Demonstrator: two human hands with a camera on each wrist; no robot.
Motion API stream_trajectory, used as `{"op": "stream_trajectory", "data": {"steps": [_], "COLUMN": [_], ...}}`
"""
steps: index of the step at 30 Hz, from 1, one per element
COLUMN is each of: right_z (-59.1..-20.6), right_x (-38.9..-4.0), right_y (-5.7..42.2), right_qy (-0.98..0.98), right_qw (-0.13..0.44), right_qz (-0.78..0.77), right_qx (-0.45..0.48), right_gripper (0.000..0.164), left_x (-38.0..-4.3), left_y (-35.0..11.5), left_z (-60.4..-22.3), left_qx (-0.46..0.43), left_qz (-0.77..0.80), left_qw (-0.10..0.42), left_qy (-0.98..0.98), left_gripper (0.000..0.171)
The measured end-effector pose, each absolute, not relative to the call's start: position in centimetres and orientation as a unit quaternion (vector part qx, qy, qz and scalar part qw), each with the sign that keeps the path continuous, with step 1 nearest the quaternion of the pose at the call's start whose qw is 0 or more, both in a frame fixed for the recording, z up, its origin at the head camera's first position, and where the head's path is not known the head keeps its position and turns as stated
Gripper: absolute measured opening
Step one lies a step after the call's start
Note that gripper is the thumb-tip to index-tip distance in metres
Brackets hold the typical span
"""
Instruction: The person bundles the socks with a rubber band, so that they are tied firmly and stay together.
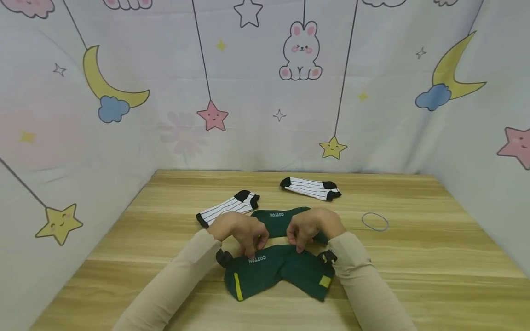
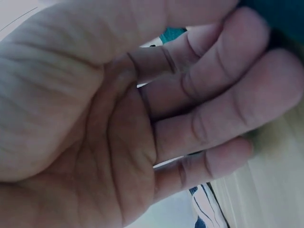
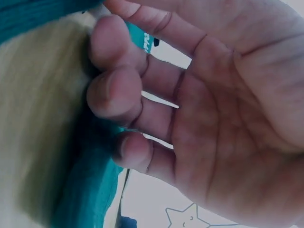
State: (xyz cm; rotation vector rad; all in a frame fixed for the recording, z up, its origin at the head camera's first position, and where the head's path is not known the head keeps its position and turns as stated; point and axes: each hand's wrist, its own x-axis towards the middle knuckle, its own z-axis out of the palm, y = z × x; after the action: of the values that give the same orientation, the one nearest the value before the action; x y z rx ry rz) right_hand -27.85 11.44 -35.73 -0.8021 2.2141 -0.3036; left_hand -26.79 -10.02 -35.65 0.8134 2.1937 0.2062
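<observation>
A dark green ankle sock (image 1: 265,273), with COTTON lettering and yellow patches, lies flat close to the person. Along its far edge, the left hand (image 1: 247,232) pinches the cloth beside the lettering. The right hand (image 1: 310,225) pinches the same edge farther right, thumb and index finger together. In both wrist views the other fingers are loosely bent, and green cloth shows at the fingertips. Just beyond the hands lies a second green sock (image 1: 273,225), partly hidden by the right hand.
Two white striped socks with black toes and heels lie farther back: the left one (image 1: 227,209) near the left hand, the other (image 1: 310,188) near the table's back edge. A thin bluish loop (image 1: 375,221) lies at right. Printed curtains surround the wooden table (image 1: 434,257).
</observation>
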Motion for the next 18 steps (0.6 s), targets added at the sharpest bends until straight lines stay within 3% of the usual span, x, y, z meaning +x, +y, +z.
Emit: {"op": "stream_trajectory", "data": {"steps": [7,18], "right_z": [-35.3,-34.5], "right_x": [-28.0,-28.4], "right_y": [12.3,14.1], "right_qy": [0.843,0.832], "right_qw": [0.389,0.397], "right_qz": [-0.164,-0.226], "right_qx": [-0.335,-0.316], "right_gripper": [0.016,0.015], "left_x": [-27.1,-27.9], "left_y": [-10.2,-10.5], "left_z": [-35.7,-35.5], "left_qx": [0.338,0.439], "left_qz": [0.079,0.070], "left_qw": [0.396,0.364], "left_qy": [0.850,0.818], "left_gripper": [0.022,0.022]}}
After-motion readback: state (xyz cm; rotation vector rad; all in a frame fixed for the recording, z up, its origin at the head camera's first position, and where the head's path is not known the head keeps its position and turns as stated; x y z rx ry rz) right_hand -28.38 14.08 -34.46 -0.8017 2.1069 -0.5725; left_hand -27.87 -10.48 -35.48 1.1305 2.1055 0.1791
